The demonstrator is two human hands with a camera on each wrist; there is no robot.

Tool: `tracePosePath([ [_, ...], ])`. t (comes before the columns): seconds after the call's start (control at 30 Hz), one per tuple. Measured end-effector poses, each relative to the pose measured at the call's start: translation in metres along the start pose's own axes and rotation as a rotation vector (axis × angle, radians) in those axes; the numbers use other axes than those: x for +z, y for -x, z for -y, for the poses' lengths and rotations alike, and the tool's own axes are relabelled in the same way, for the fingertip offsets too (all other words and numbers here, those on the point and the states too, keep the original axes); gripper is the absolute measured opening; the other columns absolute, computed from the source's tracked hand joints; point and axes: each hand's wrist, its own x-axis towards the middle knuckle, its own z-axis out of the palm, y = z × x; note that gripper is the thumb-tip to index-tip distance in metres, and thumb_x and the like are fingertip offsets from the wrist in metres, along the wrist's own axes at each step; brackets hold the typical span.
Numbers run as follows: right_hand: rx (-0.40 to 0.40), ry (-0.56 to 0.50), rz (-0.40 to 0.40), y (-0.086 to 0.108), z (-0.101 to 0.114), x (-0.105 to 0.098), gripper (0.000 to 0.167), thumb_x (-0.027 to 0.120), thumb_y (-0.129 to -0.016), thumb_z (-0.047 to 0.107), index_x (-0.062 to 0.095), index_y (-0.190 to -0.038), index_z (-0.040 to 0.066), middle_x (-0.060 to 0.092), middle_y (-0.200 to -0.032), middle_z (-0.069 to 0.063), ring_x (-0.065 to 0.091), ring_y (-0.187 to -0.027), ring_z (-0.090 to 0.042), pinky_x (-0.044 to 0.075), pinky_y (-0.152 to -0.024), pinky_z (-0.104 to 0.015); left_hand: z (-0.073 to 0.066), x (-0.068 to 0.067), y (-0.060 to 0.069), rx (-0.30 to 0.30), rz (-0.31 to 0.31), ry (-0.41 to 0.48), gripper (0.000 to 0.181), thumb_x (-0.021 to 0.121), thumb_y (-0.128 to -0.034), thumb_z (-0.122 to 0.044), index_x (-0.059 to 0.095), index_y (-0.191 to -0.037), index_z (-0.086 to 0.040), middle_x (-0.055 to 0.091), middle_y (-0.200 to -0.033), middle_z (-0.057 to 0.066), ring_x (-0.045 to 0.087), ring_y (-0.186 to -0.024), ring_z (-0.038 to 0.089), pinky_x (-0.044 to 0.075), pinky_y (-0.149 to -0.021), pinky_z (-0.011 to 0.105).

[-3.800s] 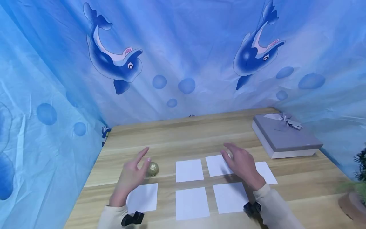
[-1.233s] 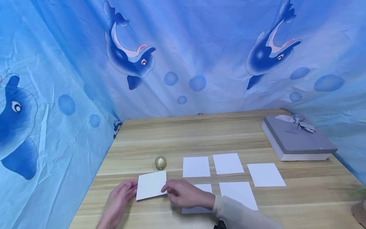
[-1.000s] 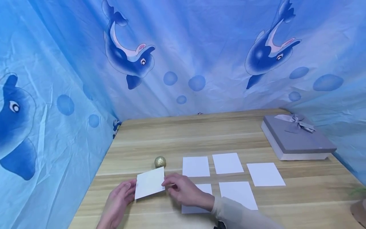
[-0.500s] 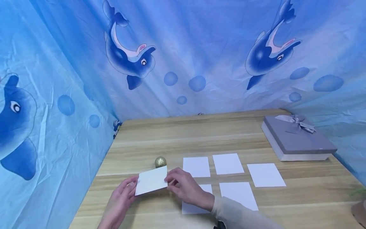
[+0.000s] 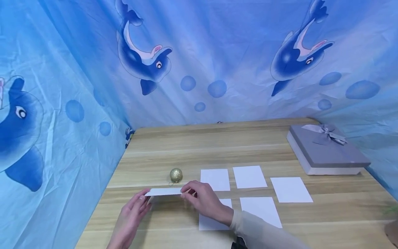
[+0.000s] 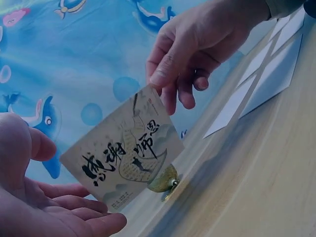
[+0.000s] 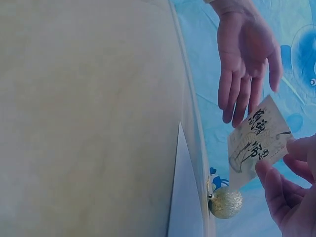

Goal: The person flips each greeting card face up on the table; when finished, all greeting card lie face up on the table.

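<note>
My right hand [image 5: 203, 200] pinches the right edge of a postcard [image 5: 164, 192] between thumb and fingers, above the left part of the table. From the head, the card appears almost edge-on with its plain white side up. Its underside, seen in the left wrist view, carries black brush characters and a pale drawing [image 6: 123, 153]. At the card's left end is my left hand [image 5: 130, 214], palm up, its fingers extended at the lower corner and its thumb held away. Whether those fingertips touch the card is hard to tell. A gold glitter ball [image 5: 176, 175] lies just behind.
Several white cards lie flat to the right, among them one at the back [image 5: 250, 177] and one farther right [image 5: 291, 190]. A grey-lidded gift box [image 5: 329, 145] with a ribbon bow stands at the back right. A plant pot [image 5: 392, 231] shows at the right edge.
Both hands were apart at first, with the card flat on the table. It has since been lifted, and its face has tipped from facing the head camera to nearly edge-on.
</note>
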Motion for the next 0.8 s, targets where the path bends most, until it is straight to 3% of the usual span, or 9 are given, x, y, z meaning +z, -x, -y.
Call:
tracePosePath([
  [0.23,0.057,-0.077,-0.008,-0.0023,-0.0004,-0.0006,0.006,0.066,-0.093,0.013,0.069,-0.095,0.007,0.071,-0.081,-0.003,0.065,-0.064,-0.010,0.052,-0.051,-0.018,0.0020,-0.0014,0.0042,-0.004,0.028,-0.031,0.056,0.038,-0.1067,-0.031,0.032,-0.145,0.009,0.032,-0.151,0.029,0.053,-0.120,0.000,0.048,-0.098,0.021],
  [0.4,0.075,-0.075,-0.013,-0.0028,-0.0011,-0.0013,0.008,0.064,-0.094,0.013,0.067,-0.095,0.006,0.071,-0.083,-0.004,0.067,-0.064,-0.015,0.053,-0.052,-0.018,0.0061,-0.0004,0.0040,0.014,0.007,-0.016,0.053,0.036,-0.1074,-0.027,0.035,-0.141,0.014,0.042,-0.141,0.036,0.060,-0.115,0.006,0.052,-0.095,0.024],
  [0.5,0.088,-0.080,-0.026,-0.0027,-0.0026,-0.0014,0.008,0.064,-0.095,0.013,0.066,-0.094,0.006,0.070,-0.081,-0.004,0.067,-0.064,-0.018,0.053,-0.053,-0.019,0.0086,-0.0001,0.0031,0.024,-0.015,-0.048,0.053,0.035,-0.1075,-0.027,0.038,-0.138,0.016,0.051,-0.131,0.034,0.062,-0.110,0.009,0.054,-0.092,0.025],
  [0.63,0.101,-0.088,-0.044,-0.0023,-0.0040,-0.0014,0.006,0.064,-0.095,0.013,0.066,-0.093,0.007,0.068,-0.077,-0.003,0.066,-0.062,-0.015,0.053,-0.051,-0.020,0.0098,-0.0001,0.0031,0.008,-0.043,-0.072,0.052,0.035,-0.1075,-0.027,0.042,-0.136,0.016,0.055,-0.126,0.028,0.063,-0.107,0.012,0.055,-0.090,0.026],
  [0.8,0.110,-0.079,-0.063,-0.0017,-0.0039,-0.0014,0.006,0.064,-0.094,0.012,0.066,-0.094,0.006,0.067,-0.073,-0.001,0.064,-0.061,-0.009,0.052,-0.050,-0.019,0.0094,0.0009,0.0034,-0.011,-0.048,-0.091,0.051,0.037,-0.1071,-0.028,0.045,-0.137,0.013,0.053,-0.131,0.030,0.062,-0.109,0.011,0.054,-0.091,0.026],
])
